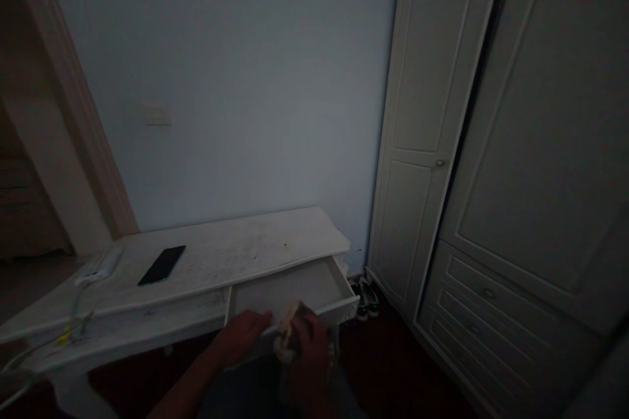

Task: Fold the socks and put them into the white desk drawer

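Note:
A white drawer [280, 288] is pulled out from the right part of a white desk [236, 242]. My left hand [240, 337] is closed over the drawer's front edge, toward its left end, with the fingertips dim. Just to the right, my right hand [312, 350] grips a crumpled, light-coloured cloth [284, 347] against the front of the drawer. Part of the cloth is hidden behind the fingers. The inside of the drawer shows a plain pale bottom.
A dark phone [162, 265] lies on the desk's left side, with a white power strip [99, 266] and cable farther left. Several shoes [366, 298] stand on the dark red floor beside a white wardrobe [422, 111]. A switch plate [157, 116] is on the wall.

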Demonstrator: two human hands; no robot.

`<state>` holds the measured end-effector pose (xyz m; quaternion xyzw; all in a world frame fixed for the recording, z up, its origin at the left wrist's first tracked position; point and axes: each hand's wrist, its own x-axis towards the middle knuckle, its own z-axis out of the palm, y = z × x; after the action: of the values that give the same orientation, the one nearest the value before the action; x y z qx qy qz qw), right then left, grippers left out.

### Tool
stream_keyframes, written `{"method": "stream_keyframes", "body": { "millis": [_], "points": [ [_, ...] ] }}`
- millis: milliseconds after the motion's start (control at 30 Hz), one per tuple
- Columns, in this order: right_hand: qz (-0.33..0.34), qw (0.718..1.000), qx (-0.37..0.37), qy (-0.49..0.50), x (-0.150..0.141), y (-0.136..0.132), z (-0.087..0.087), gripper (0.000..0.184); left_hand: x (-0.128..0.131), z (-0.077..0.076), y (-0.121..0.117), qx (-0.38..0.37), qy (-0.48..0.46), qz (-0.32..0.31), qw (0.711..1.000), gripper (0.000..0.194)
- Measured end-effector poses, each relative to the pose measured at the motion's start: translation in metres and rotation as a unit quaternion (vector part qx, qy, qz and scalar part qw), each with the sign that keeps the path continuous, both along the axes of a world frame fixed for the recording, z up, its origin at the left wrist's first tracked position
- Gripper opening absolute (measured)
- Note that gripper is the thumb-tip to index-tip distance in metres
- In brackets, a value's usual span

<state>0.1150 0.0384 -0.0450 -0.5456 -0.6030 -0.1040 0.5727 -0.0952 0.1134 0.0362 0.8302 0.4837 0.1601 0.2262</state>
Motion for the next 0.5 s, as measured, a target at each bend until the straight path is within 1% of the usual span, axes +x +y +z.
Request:
{"method": "stream_keyframes", "body": {
  "millis": [33, 67, 100, 133, 167, 233, 300, 333, 367, 400, 433, 500],
  "points": [
    [0.018, 0.999, 0.01, -0.045, -0.011, 0.0, 0.0, 0.06, -0.002, 0.0, 0.001, -0.003, 0.0, -0.004, 1.0, 0.074],
    [0.033, 0.996, 0.018, -0.083, -0.015, 0.001, 0.002, 0.062, -0.004, -0.001, 0.002, -0.005, 0.001, -0.01, 1.0, 0.072],
    [0.047, 0.992, 0.022, -0.115, -0.01, 0.001, 0.004, 0.062, -0.005, -0.001, 0.003, -0.006, 0.0, -0.015, 1.0, 0.071],
    [0.057, 0.988, 0.025, -0.14, 0.002, 0.002, 0.007, 0.063, -0.006, -0.001, 0.003, -0.008, -0.001, -0.019, 1.0, 0.07],
    [0.061, 0.985, 0.025, -0.157, 0.02, 0.002, 0.009, 0.062, -0.007, -0.001, 0.003, -0.01, -0.002, -0.022, 1.0, 0.069],
    [0.038, 0.986, 0.038, -0.156, 0.065, 0.003, 0.014, 0.056, -0.007, -0.001, 0.003, -0.011, -0.008, -0.024, 1.0, 0.069],
    [-0.032, 0.997, 0.034, -0.056, 0.104, 0.003, 0.017, 0.042, -0.007, 0.0, 0.002, -0.012, -0.016, -0.022, 1.0, 0.07],
    [-0.064, 0.998, 0.026, 0.012, 0.116, 0.004, 0.016, 0.038, -0.006, 0.001, 0.001, -0.013, -0.021, -0.021, 0.999, 0.07],
    [-0.092, 0.992, 0.016, 0.083, 0.121, 0.005, 0.014, 0.037, -0.005, 0.003, 0.001, -0.015, -0.025, -0.019, 0.999, 0.071],
    [-0.116, 0.982, 0.005, 0.15, 0.119, 0.005, 0.01, 0.037, -0.004, 0.005, 0.0, -0.017, -0.028, -0.017, 0.999, 0.072],
    [-0.136, 0.967, -0.006, 0.213, 0.11, 0.006, 0.004, 0.038, -0.003, 0.007, -0.001, -0.02, -0.03, -0.016, 0.999, 0.074],
    [-0.158, 0.935, -0.02, 0.317, 0.081, 0.008, -0.012, 0.037, 0.0, 0.011, -0.002, -0.026, -0.03, -0.011, 0.999, 0.079]
  ]
}}
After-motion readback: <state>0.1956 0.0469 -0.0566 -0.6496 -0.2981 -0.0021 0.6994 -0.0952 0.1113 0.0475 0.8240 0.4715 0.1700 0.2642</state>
